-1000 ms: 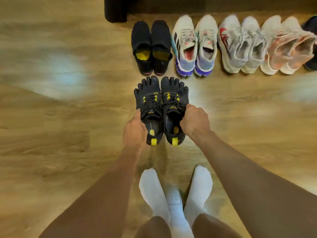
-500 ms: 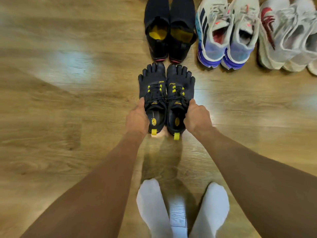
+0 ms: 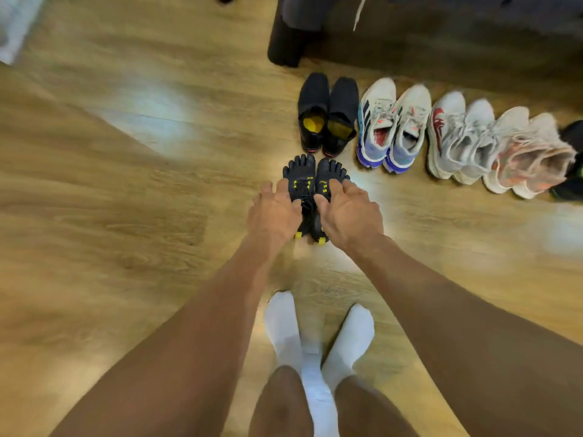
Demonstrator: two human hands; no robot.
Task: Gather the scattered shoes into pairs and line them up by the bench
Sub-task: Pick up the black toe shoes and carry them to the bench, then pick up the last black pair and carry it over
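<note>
— So, gripping anything?
— No. Loosely spread at left hand [image 3: 273, 212] and right hand [image 3: 350, 213] alike, over the black toe shoes [image 3: 310, 173]; touching or not, cannot tell.
— And placed where?
— Side by side on the floor [image 3: 126, 216], near the heels of the black slip-ons [image 3: 328, 115], by the bench [image 3: 285, 42].

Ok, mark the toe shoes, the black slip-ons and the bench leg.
toe shoes [image 3: 303, 171]: head view, left shoe's toe end.
black slip-ons [image 3: 314, 96]: head view, left shoe's upper.
bench leg [image 3: 285, 42]: head view, dark front face.
</note>
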